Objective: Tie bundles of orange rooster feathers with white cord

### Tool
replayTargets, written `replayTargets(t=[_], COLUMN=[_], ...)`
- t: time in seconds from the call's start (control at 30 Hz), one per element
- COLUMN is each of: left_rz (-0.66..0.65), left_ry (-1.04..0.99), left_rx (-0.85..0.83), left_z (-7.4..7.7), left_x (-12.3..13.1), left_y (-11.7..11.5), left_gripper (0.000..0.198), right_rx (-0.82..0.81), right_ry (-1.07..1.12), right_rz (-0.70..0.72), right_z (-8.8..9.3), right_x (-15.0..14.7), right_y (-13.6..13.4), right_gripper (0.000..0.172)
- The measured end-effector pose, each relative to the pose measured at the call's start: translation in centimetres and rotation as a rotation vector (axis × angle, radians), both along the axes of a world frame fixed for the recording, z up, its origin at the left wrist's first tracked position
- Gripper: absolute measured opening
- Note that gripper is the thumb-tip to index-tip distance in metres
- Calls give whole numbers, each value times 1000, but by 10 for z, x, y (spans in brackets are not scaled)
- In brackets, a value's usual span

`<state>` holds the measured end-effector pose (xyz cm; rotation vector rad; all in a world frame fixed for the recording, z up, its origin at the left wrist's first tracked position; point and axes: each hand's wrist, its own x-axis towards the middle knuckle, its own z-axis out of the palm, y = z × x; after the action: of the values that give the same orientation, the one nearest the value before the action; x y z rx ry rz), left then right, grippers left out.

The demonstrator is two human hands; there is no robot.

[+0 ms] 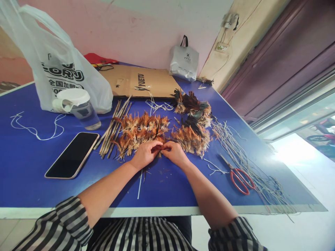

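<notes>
My left hand (147, 153) and my right hand (175, 152) meet over the blue table, fingertips pinched together on a small bunch of brown feathers (158, 154). My fingers cover most of it. Just beyond my left hand lie rows of orange-brown feather bunches (142, 126). Past my right hand is a pile of paler brown feathers (191, 139), and behind it are darker, blackish feathers (193, 101). Thin sticks (113, 130) rest left of the feather rows. On the right are red-handled scissors (239, 177) and a spread of loose cords (243, 158).
A phone (72, 155), a lidded clear cup (86, 111) and a white plastic bag (65, 66) occupy the left side. Flattened cardboard (157, 78) and a silver bag (184, 62) are at the back. White string (39, 134) lies at far left.
</notes>
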<state>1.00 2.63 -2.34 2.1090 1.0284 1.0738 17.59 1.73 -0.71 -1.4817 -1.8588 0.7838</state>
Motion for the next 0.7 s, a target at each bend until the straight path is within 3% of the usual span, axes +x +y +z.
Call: replayTargets(t=[0.2,0.43,0.7], left_rz=[-3,36,15], left_ry=[-16,-9,-29], left_rx=[-8,7,13], left_z=[1,-2,-2], left_x=[1,2,2], left_y=[-1,1,1], left_gripper=[27,32,36], right_rx=[-19,-188,-251], right_ry=[16,124,199], right_rz=[17,36,29], right_z=[2,-3,-5], right_x=[1,5,4], right_y=[2,7,9], right_gripper=[14,16,11])
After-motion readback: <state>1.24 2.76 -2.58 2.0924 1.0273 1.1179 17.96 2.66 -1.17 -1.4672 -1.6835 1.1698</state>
